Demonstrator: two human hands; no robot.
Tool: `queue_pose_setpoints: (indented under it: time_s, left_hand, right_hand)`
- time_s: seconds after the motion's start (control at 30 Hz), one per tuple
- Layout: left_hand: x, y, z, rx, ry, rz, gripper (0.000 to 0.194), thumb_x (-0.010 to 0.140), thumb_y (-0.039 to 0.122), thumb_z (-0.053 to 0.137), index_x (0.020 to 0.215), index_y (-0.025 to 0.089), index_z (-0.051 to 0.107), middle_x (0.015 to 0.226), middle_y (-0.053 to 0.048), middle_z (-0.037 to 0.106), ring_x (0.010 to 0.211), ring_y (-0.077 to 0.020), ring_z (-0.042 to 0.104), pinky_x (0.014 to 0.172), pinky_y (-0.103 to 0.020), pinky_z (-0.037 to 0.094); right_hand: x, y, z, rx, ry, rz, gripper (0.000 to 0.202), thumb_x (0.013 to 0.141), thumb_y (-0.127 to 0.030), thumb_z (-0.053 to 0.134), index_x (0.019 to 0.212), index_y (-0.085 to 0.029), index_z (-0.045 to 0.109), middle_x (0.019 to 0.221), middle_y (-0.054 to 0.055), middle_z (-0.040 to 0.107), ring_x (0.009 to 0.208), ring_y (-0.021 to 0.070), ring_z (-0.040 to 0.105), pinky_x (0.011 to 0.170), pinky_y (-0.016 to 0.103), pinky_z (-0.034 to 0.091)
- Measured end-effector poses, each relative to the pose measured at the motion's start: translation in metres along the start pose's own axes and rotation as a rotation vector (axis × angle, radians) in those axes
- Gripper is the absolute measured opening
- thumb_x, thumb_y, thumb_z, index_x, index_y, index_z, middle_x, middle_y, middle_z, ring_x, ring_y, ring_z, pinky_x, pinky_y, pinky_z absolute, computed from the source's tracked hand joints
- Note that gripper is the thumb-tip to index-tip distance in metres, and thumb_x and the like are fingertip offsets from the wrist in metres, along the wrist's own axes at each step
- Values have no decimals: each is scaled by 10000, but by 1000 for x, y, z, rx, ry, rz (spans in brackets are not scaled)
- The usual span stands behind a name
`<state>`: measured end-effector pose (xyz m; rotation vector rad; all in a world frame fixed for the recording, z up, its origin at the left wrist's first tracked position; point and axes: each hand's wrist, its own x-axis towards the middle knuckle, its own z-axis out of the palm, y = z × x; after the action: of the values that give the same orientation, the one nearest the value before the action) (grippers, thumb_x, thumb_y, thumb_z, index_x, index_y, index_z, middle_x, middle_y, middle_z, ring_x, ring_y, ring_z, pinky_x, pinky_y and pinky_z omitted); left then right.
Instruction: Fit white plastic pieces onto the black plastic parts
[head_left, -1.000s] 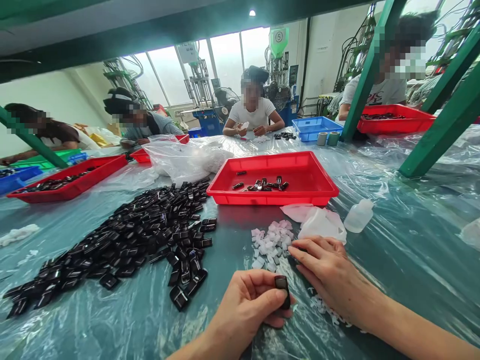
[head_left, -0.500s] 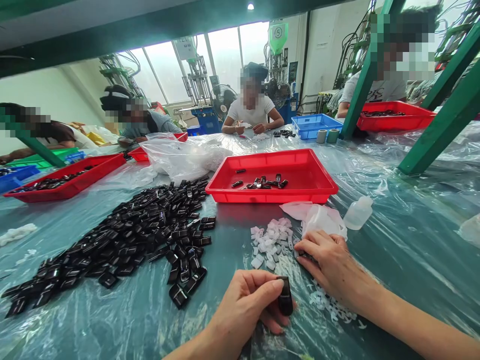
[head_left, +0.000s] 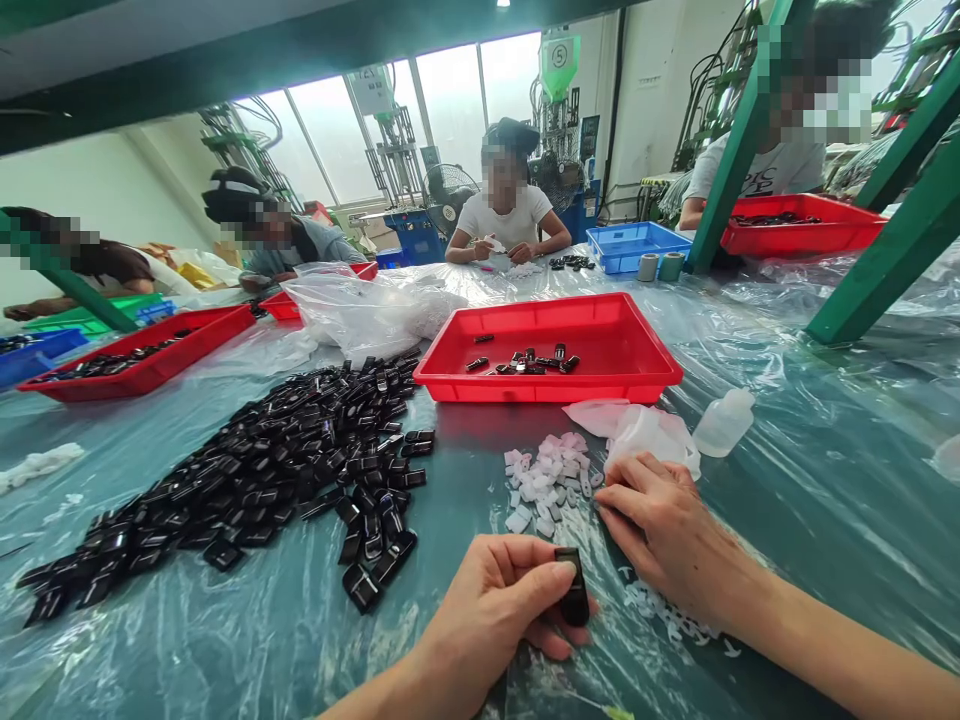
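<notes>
Left hand (head_left: 495,615) pinches black clip (head_left: 573,598) (upright).

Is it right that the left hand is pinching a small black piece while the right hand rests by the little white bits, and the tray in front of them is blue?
Not quite. The tray in front is red, as the head view shows. The rest holds: the left hand pinches a small black piece, and the right hand rests by the little white bits.

We are seeing bare sheet left of the left hand (head_left: 491,615) | black pile (head_left: 247,480) blocking farther left | red tray (head_left: 551,350) blocking ahead
</notes>
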<state>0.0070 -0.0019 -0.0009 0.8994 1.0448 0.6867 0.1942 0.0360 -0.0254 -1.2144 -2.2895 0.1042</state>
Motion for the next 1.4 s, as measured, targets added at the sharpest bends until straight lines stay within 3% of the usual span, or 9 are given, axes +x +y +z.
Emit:
queue_pose_setpoints:
  time_s: [0.23,0.43,0.57,0.8,1.0,1.2,1.4]
  left_hand:
    - [-2,-1,2,59,18,3,274,689,329,689,792,78,648,719,-94,669,593,-121,582,507,-173,437]
    - [-4,-2,4,266,75,126,189,678,256,685,774,93,674,724,-70,652,642,-124,521,594,-201,396]
    - [-3,-3,2,312,91,134,156,663,226,678,747,97,705,684,-54,626,611,-120,472,570,-206,366]
    - [1,-2,2,316,29,177,126,682,217,655,676,107,716,544,8,502,529,-87,351,502,-198,290]
    - [1,-3,2,414,18,203,166,722,227,616,721,108,732,548,13,471,539,-93,339,494,-205,267]
    - [2,-4,1,420,13,226,189,737,260,607,690,120,725,530,24,422,534,-94,320,488,-208,253]
    - [0,-5,0,456,11,232,232,753,294,602,680,102,708,528,25,415,531,-92,330,485,-208,253]
  right_hand:
    - [-2,3,1,69,49,-107,225,859,-115,405,756,-161,600,719,64,589,726,192,524,651,322,416]
    - [-2,1,-2,68,25,-150,281,865,-94,392,703,-165,610,666,61,594,669,195,532,658,359,373]
    - [-3,-3,-7,138,70,-157,236,867,-101,427,740,-173,612,708,50,631,666,174,556,670,351,398]
    - [-4,-31,-18,560,123,-182,168,831,-93,518,827,-208,642,688,19,667,594,136,584,607,283,487]
    - [-9,-33,-9,545,198,-250,221,791,-20,536,890,-195,628,706,33,644,608,134,535,601,307,471]
    - [-10,-34,-9,534,207,-275,271,800,-19,525,964,-215,612,710,23,623,622,132,513,597,301,459]
    - [-10,-32,-9,479,175,-317,194,820,-52,535,922,-189,626,731,34,627,659,145,524,622,318,446]
